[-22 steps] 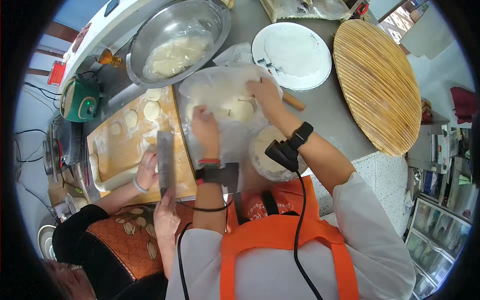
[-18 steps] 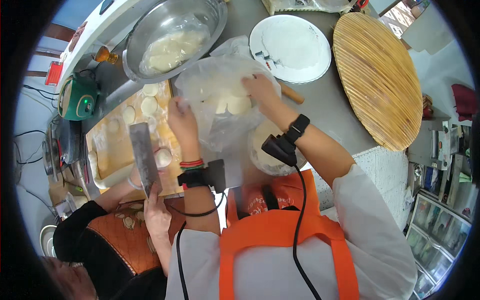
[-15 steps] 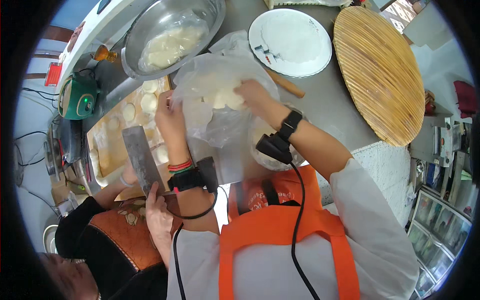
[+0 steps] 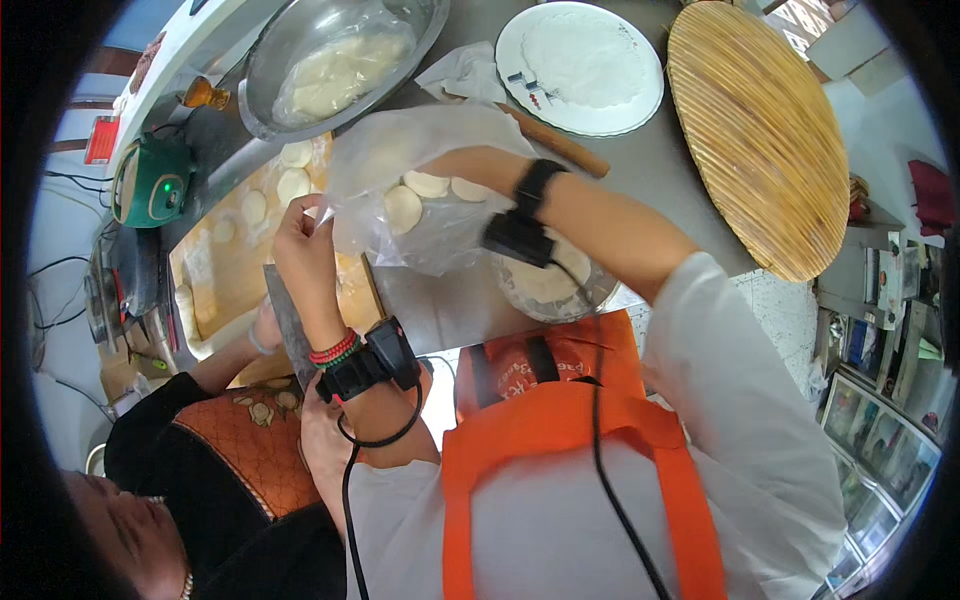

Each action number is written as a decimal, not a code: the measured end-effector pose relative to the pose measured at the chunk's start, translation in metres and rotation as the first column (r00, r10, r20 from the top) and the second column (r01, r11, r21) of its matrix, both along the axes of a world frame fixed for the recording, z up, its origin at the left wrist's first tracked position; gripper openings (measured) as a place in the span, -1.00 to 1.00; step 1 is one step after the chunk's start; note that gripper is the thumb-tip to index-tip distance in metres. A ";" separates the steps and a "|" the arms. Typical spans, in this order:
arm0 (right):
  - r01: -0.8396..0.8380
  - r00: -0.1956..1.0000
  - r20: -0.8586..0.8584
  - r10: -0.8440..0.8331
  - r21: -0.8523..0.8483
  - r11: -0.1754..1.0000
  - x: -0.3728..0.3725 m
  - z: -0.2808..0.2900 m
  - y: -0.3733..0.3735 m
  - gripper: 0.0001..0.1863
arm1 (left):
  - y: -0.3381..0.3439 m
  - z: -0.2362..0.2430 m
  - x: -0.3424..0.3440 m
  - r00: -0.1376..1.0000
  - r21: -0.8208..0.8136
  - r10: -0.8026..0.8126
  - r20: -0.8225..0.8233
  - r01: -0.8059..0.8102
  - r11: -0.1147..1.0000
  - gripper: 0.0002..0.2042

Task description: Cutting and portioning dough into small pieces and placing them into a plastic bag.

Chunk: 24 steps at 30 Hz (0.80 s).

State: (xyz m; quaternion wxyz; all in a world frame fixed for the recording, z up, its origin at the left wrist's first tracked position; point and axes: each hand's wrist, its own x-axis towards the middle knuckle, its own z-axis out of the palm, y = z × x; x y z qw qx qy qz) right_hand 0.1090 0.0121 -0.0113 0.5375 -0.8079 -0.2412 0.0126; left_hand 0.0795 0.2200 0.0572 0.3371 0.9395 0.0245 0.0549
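My left hand [image 4: 304,235] pinches the edge of a thin, clear plastic bag [image 4: 440,240] over the metal counter. My right hand [image 4: 475,165] reaches across the bag, its fingers hidden behind the cloudy plastic. Several flat white dough rounds [image 4: 403,210] lie in or under the bag, just below my right hand. Close to my left hand is a floured wooden board [image 4: 225,275] with more dough pieces [image 4: 293,186] on it. A bowl [image 4: 550,285] with pale flour-like contents stands below my right wrist.
A co-worker at the left holds a broad cleaver [image 4: 287,325] right beside my left forearm. A steel basin [image 4: 262,110] with bagged dough stands at the back left. Farther right are a rolling pin [image 4: 565,148], a white plate [image 4: 515,45] of flour and a round woven lid [image 4: 760,140].
My right hand has moved left and further into the plastic. My left hand has shifted slightly left and down with the bag edge. The co-worker's cleaver has come down.
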 end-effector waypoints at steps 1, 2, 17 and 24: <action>-0.125 0.961 -0.263 0.083 -0.144 0.982 -0.003 0.005 -0.006 -0.67 | 0.000 -0.006 0.002 1.000 -0.006 -0.001 -0.002 0.001 1.000 -0.91; -0.287 0.850 -0.510 0.129 -0.244 0.927 -0.009 0.011 -0.010 -0.69 | 0.004 -0.011 0.002 0.995 0.002 -0.035 0.088 0.035 0.999 -0.90; -0.035 0.931 -0.321 -0.175 -0.556 0.831 -0.158 -0.053 -0.061 -0.75 | -0.025 -0.001 -0.002 0.849 0.269 -0.381 0.366 0.296 0.917 -0.87; -0.094 0.995 -0.077 0.069 -0.391 0.915 -0.073 -0.029 0.016 -0.81 | -0.036 -0.035 -0.006 0.965 0.218 -0.135 0.227 0.085 0.972 -0.71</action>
